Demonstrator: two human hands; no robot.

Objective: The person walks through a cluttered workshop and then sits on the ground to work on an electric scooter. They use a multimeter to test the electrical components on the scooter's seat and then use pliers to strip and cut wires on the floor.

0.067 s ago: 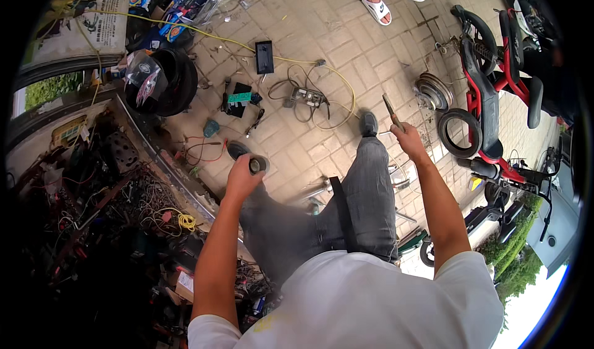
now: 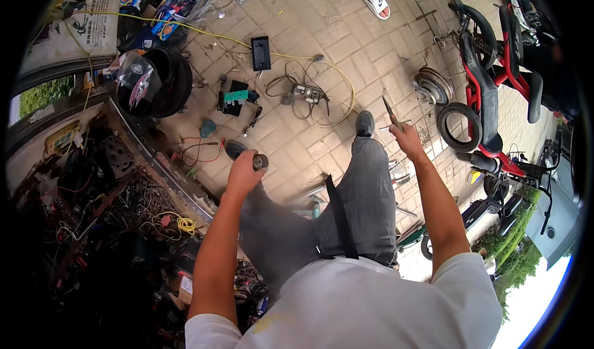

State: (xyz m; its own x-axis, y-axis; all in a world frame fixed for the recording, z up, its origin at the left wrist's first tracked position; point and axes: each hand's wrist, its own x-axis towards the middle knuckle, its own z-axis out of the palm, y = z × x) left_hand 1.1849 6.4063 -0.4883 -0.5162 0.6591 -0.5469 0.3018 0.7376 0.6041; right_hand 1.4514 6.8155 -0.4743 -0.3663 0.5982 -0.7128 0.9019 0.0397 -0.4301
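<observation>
- Our left hand (image 2: 243,174) has its fingers curled round one cylinder (image 2: 262,161), short and dark, its round end facing up; we cannot tell its exact kind.
- Our right hand (image 2: 406,140) is closed round the handle (image 2: 397,126) of one tool (image 2: 389,108), its slim end pointing away from us over the paving (image 2: 334,34).
- We judge the step in hand as carrying both pieces, well apart; the next move calls for a firm grip, with the slim end clear of our leg (image 2: 371,188).
- Below our hands we count two shoes (image 2: 365,125), one on each foot.
- Farther out lie one power strip (image 2: 307,93), one black tray (image 2: 261,53), one hub (image 2: 434,87) and one loose tyre (image 2: 444,137).
- Beyond, one red scooter (image 2: 474,80) and two white sandals (image 2: 373,4), on another person's feet.
</observation>
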